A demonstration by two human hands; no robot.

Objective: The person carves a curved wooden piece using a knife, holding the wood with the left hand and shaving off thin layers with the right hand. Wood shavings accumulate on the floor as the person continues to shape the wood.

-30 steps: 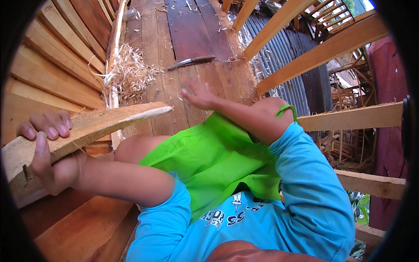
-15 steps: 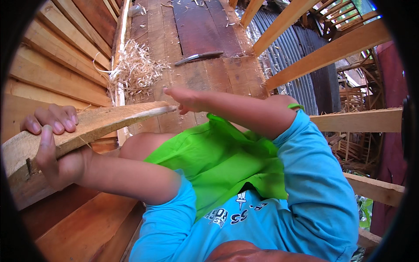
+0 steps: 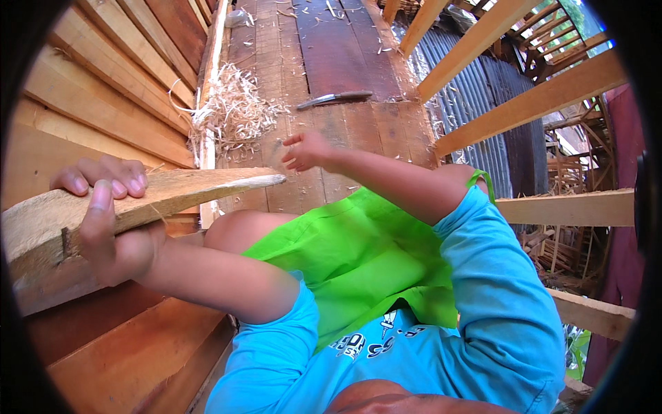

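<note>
Our left grip (image 3: 103,234) clasps the pale-tan, tapered wooden plank (image 3: 189,188), frame left; our right grip (image 3: 307,150), empty, fingers loosely spread, is near its tip. We should hold firmly, avoiding splinters.

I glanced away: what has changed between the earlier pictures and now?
The right hand swept left toward the tip of the board, then slightly back right; it is empty. Nothing was picked up or released. Unchanged: the left hand gripping the board, the knife and the shavings.
</note>
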